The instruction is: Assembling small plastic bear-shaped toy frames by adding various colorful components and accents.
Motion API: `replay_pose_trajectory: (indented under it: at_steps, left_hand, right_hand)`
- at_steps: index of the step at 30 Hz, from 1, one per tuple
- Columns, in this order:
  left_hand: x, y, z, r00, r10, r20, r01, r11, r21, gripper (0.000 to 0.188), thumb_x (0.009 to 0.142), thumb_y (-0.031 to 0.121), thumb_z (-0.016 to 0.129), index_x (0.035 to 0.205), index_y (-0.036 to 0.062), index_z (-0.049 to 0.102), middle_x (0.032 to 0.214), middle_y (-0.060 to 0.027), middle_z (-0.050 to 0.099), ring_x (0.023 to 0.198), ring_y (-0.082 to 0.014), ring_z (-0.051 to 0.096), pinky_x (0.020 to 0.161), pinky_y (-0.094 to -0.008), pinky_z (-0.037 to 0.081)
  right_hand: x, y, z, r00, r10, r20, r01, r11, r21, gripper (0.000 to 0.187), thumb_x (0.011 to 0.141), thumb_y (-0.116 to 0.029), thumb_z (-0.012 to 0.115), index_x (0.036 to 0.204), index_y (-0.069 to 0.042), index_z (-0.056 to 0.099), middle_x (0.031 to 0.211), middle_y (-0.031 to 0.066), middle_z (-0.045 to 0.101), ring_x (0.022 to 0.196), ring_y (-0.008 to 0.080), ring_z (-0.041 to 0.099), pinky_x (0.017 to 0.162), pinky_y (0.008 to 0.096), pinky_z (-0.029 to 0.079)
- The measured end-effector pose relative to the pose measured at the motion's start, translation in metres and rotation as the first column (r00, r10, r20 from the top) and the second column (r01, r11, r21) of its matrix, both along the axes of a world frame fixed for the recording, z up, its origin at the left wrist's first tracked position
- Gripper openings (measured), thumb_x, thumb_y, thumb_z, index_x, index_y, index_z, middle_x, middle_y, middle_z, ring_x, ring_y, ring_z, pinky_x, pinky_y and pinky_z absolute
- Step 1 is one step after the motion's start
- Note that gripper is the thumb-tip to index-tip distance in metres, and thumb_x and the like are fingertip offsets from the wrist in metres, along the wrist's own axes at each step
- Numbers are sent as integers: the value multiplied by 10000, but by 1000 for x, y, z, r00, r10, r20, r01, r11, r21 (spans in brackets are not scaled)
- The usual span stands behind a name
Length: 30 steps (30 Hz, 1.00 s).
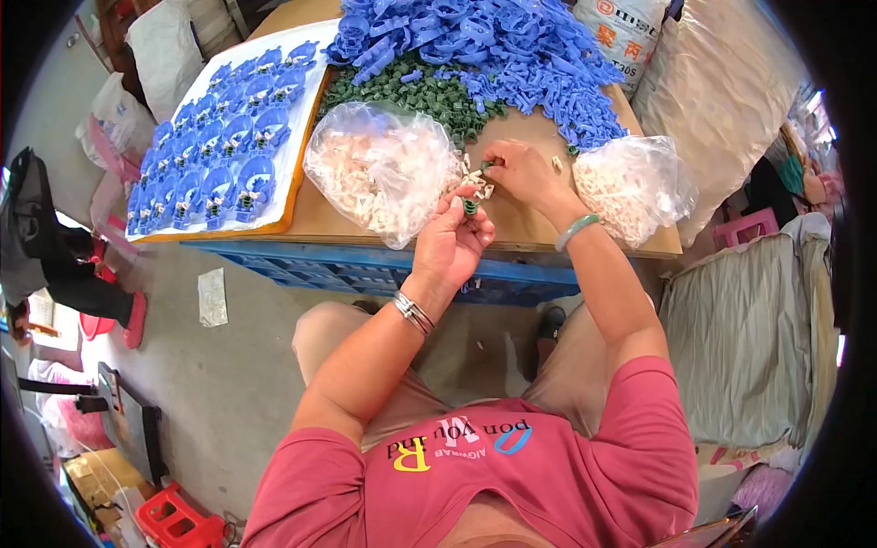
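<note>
My left hand (456, 239) is turned palm up at the table's front edge, its fingers curled round a small green plastic part (470, 207). Just beyond it, my right hand (523, 172) reaches down with thumb and fingers pinched on another small dark green part (487, 164). Between the hands lie a few loose cream plastic pieces (482, 183). They spill from the mouth of a clear bag (379, 173) full of cream pieces, left of my hands. A second clear bag (630, 187) of cream pieces stands right of my right forearm.
Behind my hands spread a heap of green parts (402, 96) and a large pile of blue parts (484, 36). At left, a white tray (301, 57) holds rows of blue assemblies. A blue crate (356, 271) is under the tabletop. Big sacks stand at right.
</note>
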<state>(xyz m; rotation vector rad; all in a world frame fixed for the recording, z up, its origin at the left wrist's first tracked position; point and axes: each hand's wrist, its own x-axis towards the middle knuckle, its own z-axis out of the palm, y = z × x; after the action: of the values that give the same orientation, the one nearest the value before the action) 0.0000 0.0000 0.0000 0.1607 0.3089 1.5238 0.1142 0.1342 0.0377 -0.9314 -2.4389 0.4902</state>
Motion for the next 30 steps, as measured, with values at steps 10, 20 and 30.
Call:
replay_pose_trajectory:
  at_steps: [10,20,30]
  left_hand:
    - [-7,2,0,999,47,-5,-47,998,34,169,896,144,417,975,59,539,745,-100,575,661,-225,557,607,-319,454]
    - [-5,2,5,996,81,-38,-82,996,-26,181,892,98,411,1014,60,539,828,-114,587,726,-220,563,652,-315,476]
    - [-6,2,4,997,78,-2,-78,997,1,152,890,105,419,993,73,527,800,-103,602,664,-206,583,594,-312,483]
  right_hand:
    - [1,-7,14,980,-77,182,79,997,-5,181,703,-176,605,827,-44,605,844,160,590,818,327,560,701,400,447]
    - [13,-5,18,967,-46,251,15,992,126,175,684,-134,602,836,-49,604,821,130,585,769,281,577,675,361,456]
    - [44,28,28,981,-191,17,180,947,266,122,706,-112,555,788,-64,631,752,134,611,717,295,590,644,361,472]
